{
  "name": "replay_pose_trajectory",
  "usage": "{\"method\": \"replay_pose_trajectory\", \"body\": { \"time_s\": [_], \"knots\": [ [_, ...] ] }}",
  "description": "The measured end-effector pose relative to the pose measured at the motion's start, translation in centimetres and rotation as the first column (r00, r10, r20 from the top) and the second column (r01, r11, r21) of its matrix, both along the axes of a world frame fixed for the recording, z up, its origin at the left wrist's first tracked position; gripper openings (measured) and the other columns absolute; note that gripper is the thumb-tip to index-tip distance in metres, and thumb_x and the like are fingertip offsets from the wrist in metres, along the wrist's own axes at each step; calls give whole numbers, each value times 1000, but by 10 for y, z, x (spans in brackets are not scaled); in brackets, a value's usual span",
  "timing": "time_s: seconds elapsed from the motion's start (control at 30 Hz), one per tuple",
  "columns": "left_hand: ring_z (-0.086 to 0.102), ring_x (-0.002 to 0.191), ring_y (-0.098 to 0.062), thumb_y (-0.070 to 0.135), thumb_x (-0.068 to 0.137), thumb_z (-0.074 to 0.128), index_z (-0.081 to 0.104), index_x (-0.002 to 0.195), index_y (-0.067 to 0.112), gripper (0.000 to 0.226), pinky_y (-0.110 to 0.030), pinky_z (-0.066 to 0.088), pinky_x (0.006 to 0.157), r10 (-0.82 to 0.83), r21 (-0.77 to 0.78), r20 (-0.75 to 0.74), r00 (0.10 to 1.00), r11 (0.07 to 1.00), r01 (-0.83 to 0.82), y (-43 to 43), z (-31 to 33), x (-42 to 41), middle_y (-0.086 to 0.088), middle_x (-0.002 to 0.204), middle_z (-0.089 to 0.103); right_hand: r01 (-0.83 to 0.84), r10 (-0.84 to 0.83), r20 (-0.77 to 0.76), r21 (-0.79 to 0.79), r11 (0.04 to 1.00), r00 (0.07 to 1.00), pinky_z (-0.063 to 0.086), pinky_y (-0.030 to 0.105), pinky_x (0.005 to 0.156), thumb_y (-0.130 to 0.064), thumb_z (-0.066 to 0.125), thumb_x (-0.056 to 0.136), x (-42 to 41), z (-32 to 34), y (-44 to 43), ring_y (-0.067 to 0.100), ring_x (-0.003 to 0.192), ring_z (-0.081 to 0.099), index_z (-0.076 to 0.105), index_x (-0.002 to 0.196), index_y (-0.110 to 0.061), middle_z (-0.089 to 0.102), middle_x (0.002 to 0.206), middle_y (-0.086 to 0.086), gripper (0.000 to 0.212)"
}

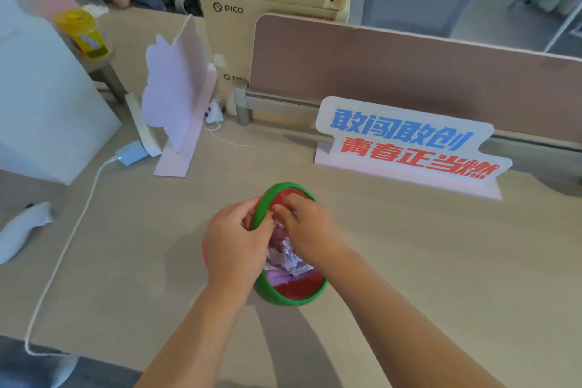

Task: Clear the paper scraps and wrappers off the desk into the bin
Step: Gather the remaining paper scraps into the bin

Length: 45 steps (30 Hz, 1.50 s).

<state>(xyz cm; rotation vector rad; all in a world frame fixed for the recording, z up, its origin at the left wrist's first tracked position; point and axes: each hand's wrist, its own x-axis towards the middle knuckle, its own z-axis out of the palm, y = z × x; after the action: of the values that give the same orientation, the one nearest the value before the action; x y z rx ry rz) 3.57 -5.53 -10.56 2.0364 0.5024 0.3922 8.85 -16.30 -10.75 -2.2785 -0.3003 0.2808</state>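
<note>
White cable (59,258) at left on desk (441,261), left hand (234,242) closed on green rim of red bin (291,293), crumpled paper scraps (291,257) inside bin, right hand (310,227) over them, fingers curled, grip unclear, slogan sign (409,148) behind.

Both hands (239,239) crowded the bin (291,294) mouth, while bare desk (425,261) lay open rightward up to the slogan sign (409,148).
</note>
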Motion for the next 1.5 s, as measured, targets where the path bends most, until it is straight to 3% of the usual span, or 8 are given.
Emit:
{"method": "replay_pose_trajectory", "body": {
  "time_s": [0.07, 0.17, 0.37, 0.47, 0.7, 1.07, 1.3, 1.5],
  "knots": [
    [59, 66, 3, 15, 76, 72, 76, 89, 26, 18, -8, 40, 59, 3, -13, 8, 1000, 1000, -3, 1, 2, -1, 15, 63, 65, -21, 21, -4, -23, 1000, 1000, 35, 34, 63, -30, 48, 93, 0, 1, 3, 24, 67, 46, 45, 60, -15, 50, 64, 5, 37],
    [61, 66, -2, 15, 77, 71, 75, 85, 29, 16, -10, 41, 57, 19, -42, 5, 1000, 999, -19, 5, 4, -4, 14, 63, 67, 5, -6, -74, -13, 1000, 997, 29, 29, 56, -33, 43, 96, -1, 7, 4, 17, 54, 39, 36, 51, -21, 40, 52, -4, 47],
    [66, 76, -12, 21, 76, 70, 75, 92, 28, 18, -28, 51, 70, 100, -95, -55, 993, 990, -105, 14, 3, -5, 11, 77, 70, 273, -263, -77, 183, 944, 962, 47, 37, 73, -29, 46, 94, 9, 2, -26, 25, 74, 61, 67, 77, -7, 70, 80, 13, 34],
    [65, 75, -5, 18, 78, 69, 75, 92, 26, 17, -20, 48, 65, 86, -94, -51, 995, 992, -90, 15, 6, -8, 16, 73, 68, 366, -358, -107, 61, 929, 928, 45, 35, 69, -22, 50, 90, 17, -24, -66, 28, 72, 60, 63, 75, -4, 66, 77, 17, 27],
    [65, 81, -8, 23, 77, 68, 74, 93, 32, 20, -35, 54, 75, 33, -30, -38, 999, 999, -34, 5, 5, -12, 16, 79, 70, 234, -351, -277, -380, 895, 894, 34, 24, 66, -19, 58, 85, 2, -102, -138, 21, 77, 55, 67, 85, -11, 60, 79, 3, 11],
    [66, 79, -5, 16, 78, 69, 74, 97, 29, 24, -24, 52, 71, 49, -29, -48, 998, 998, -50, 0, 6, -14, 15, 82, 70, 237, -324, -223, -342, 909, 919, 32, 26, 64, -23, 64, 80, -25, -137, -130, 20, 75, 48, 61, 87, -9, 49, 86, 3, 16],
    [64, 74, 9, 12, 79, 68, 73, 97, 28, 24, -3, 43, 62, 89, -67, -58, 994, 993, -93, -1, 9, -17, 19, 79, 70, 151, -236, -207, -357, 922, 950, 35, 31, 63, -11, 50, 87, -19, -147, -133, 24, 72, 47, 50, 74, -13, 47, 85, 6, 14],
    [63, 70, 7, 10, 81, 69, 73, 94, 29, 23, -3, 43, 60, 111, -85, -28, 993, 990, -113, 0, 7, -19, 22, 72, 70, 120, -199, -215, -332, 936, 956, 33, 30, 63, -12, 45, 88, -11, -146, -129, 24, 72, 47, 45, 72, -14, 50, 82, 6, 16]
  ]
}}
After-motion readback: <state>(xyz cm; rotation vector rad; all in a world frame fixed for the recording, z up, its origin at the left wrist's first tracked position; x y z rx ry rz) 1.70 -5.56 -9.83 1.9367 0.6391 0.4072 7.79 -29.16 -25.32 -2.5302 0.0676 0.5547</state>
